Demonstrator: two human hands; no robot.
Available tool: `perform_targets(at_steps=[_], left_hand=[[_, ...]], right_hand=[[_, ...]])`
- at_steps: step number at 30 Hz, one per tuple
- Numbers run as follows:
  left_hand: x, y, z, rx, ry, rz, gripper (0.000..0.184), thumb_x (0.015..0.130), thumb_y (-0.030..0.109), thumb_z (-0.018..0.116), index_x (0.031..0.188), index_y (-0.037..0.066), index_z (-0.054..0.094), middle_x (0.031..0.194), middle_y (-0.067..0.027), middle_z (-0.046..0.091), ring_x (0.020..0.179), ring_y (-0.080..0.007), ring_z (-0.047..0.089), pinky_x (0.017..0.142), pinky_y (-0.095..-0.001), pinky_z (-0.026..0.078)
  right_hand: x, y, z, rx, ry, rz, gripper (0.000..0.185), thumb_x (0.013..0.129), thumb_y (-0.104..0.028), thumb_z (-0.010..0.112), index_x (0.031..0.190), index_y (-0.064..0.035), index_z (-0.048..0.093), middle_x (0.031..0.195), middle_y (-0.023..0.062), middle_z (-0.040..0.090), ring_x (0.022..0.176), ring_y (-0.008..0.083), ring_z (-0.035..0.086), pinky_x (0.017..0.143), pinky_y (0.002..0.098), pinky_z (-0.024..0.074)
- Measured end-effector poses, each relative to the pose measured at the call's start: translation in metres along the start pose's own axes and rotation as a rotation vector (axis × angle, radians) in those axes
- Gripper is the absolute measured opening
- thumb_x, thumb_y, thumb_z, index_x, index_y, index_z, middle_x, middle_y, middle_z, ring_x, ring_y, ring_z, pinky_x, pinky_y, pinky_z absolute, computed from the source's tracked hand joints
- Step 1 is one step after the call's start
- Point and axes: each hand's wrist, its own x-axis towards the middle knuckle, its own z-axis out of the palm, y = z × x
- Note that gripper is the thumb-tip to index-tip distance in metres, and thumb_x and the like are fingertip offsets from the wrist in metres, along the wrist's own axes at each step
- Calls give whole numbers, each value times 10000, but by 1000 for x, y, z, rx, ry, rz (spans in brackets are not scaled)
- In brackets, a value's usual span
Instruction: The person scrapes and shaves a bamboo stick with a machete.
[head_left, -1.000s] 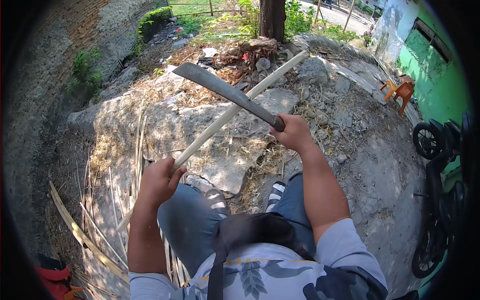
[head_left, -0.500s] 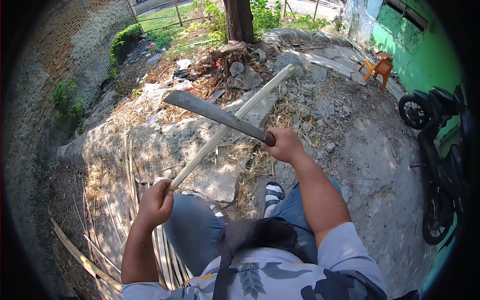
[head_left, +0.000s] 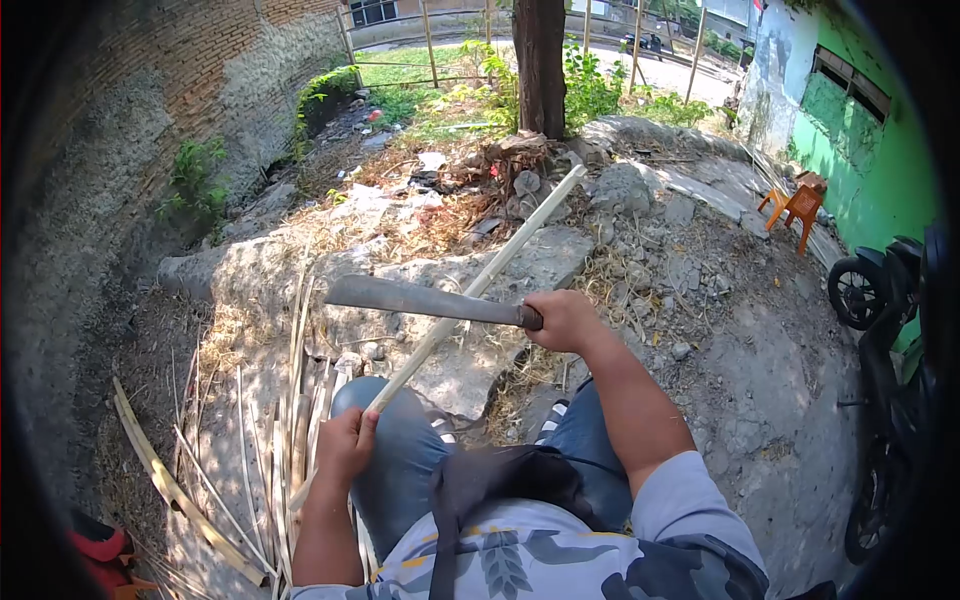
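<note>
My left hand [head_left: 345, 440] is wrapped round the lower part of a long, pale bamboo strip [head_left: 512, 243], which slants up and away to the right. In my right hand [head_left: 562, 322] is the dark handle of a machete [head_left: 415, 297]. Its broad grey blade points left, nearly level, and crosses the strip a little above the left hand; whether the two touch I cannot tell. Below both hands are my bent knees in blue jeans [head_left: 385, 440]. Several more bamboo strips [head_left: 275, 465] lie on the ground beside my left leg.
A broken concrete slab [head_left: 440, 365] lies ahead of my feet. Dry litter and a tree trunk [head_left: 540, 75] are beyond it. On the right stand an orange plastic chair [head_left: 800, 210] and a motorcycle [head_left: 880, 330]. A red object [head_left: 100, 550] is at the lower left.
The view has shifted, so the scene sits further right and lower. The machete has turned more level, and its crossing point on the strip is nearer my left hand.
</note>
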Motion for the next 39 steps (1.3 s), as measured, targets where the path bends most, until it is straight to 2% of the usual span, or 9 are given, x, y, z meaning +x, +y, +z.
perform_targets(at_steps=[5,8,15,19,22,29,32,36,39], left_hand=[[3,0,10,68,66,49,457,1028,434,644,795,41,638,655,-200,617,595,-425,600,552,-505,439],[12,1,13,93,45,63,452,1032,423,636,789,42,634,661,-204,622,610,-441,600,558,-515,442],[12,2,15,150,42,62,453,1033,414,634,773,44,618,653,-204,611,614,-444,603,561,-518,447],[8,-13,10,148,69,67,438,1034,406,633,783,48,612,657,-196,614,617,-436,608,567,-510,451],[10,-11,11,128,64,67,437,1036,403,632,786,46,605,658,-192,614,623,-435,612,571,-506,456],[11,-12,15,130,71,108,413,1030,362,643,776,40,590,646,-194,598,613,-433,600,560,-496,446],[8,-19,17,90,108,135,417,1035,367,638,780,39,587,646,-194,593,605,-434,591,555,-496,440],[9,-14,15,83,112,49,422,1040,374,634,786,41,590,650,-194,593,601,-430,588,553,-494,437],[14,-18,18,90,106,55,421,1041,375,634,786,42,591,653,-192,597,602,-427,591,554,-494,438]], right_hand=[[-19,21,-3,4,-13,276,157,820,-274,720,929,-162,708,881,125,739,890,371,725,787,515,573],[-21,17,0,-26,-17,285,192,811,-280,729,958,-158,710,901,128,741,900,369,730,803,508,580],[-9,-18,29,-173,-223,43,189,814,-261,721,971,-155,707,913,118,747,890,367,733,792,507,580],[5,12,21,23,-22,272,175,820,-268,725,954,-156,713,873,129,742,884,367,731,771,508,579],[7,14,21,-41,11,259,181,826,-272,724,966,-158,717,883,131,744,886,368,731,768,509,580],[1,-33,48,-173,-229,-186,188,766,-236,756,926,-160,697,835,92,731,839,339,734,760,473,576],[6,-26,43,-178,-190,-207,184,755,-224,757,906,-151,680,815,88,724,832,335,734,744,482,569],[12,12,32,-82,-62,141,168,786,-226,733,939,-166,697,860,105,734,875,343,731,763,495,569],[4,6,29,-81,-30,142,162,800,-242,730,938,-164,697,882,107,736,900,344,730,778,498,572]])
